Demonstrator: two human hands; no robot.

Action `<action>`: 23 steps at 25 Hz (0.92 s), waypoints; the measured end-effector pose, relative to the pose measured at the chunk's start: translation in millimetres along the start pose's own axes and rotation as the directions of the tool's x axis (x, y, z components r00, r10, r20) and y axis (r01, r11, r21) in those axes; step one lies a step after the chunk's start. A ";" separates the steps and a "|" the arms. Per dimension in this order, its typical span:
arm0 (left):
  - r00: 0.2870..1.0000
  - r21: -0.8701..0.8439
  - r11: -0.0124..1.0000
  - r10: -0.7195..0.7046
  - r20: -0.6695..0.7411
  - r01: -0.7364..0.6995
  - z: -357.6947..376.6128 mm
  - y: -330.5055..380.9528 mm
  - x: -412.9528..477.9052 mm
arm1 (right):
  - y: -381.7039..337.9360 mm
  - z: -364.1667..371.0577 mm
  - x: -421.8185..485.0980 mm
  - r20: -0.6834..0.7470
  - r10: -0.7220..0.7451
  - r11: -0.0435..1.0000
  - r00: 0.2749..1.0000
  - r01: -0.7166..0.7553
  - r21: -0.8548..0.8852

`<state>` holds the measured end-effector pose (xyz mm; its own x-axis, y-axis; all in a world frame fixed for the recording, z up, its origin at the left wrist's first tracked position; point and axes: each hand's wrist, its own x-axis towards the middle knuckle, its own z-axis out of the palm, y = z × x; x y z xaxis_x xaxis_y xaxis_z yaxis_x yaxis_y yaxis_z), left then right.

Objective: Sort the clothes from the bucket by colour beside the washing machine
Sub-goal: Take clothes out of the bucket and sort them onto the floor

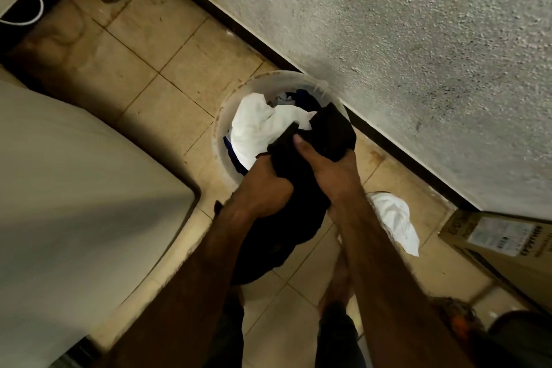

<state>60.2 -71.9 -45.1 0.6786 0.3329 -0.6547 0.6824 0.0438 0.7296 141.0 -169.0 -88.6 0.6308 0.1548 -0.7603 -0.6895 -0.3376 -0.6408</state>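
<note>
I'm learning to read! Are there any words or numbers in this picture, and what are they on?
Cardboard box, side: dark printed letters, too blurred and tilted to read.
White label on the box: small print, too small and blurred to read.
Bucket, clothes and washing machine: no writing shows.
</note>
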 end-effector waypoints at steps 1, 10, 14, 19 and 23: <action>0.998 0.007 0.999 -0.051 0.040 0.050 0.2 -4.3 -4.0 | 2.1 -3.0 -0.5 -0.005 0.009 0.999 1.000 -0.010 -0.042; 0.803 -0.536 0.629 -0.569 0.177 0.563 4.2 -35.8 3.3 | 44.4 -3.9 -28.6 -0.085 -0.038 0.998 0.996 0.033 -0.059; 0.804 -0.513 0.627 -0.527 0.275 0.586 6.6 -33.8 1.7 | 50.4 -4.4 -40.5 -0.027 0.037 0.997 0.999 -0.035 0.062; 0.869 -0.360 0.803 -0.492 0.052 0.476 9.2 -39.2 5.8 | 60.8 5.5 -58.9 -0.092 0.098 0.995 0.991 -0.096 0.026; 0.914 -0.403 0.845 -0.402 -0.047 0.351 11.8 -57.1 9.3 | 63.8 0.5 -53.7 -0.060 0.228 0.969 0.972 -0.221 0.109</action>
<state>30.7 -82.4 -95.2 0.3334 0.3310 -0.8828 0.7058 0.5331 0.4664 63.0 -198.4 -88.8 0.4771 0.0174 -0.8787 -0.8463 -0.2602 -0.4647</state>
